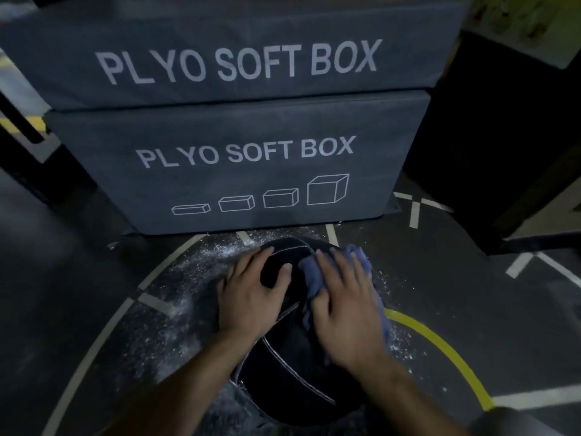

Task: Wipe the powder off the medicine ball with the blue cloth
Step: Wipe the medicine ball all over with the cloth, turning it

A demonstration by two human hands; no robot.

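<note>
This is a gym or training hall, dimly lit. Two grey padded blocks point(239, 121) stand stacked against each other, each printed "PLYO SOFT BOX", the lower one also carrying outline drawings of boxes in rising sizes. The dark floor point(63, 262) is marked with white lines point(415, 212) and a curved yellow line point(446, 350), like court or training-zone markings. White powder point(188, 278), like chalk, lies scattered on the floor around a dark stitched medicine ball point(292, 372), a piece of exercise gear, just in front of the lower block
</note>
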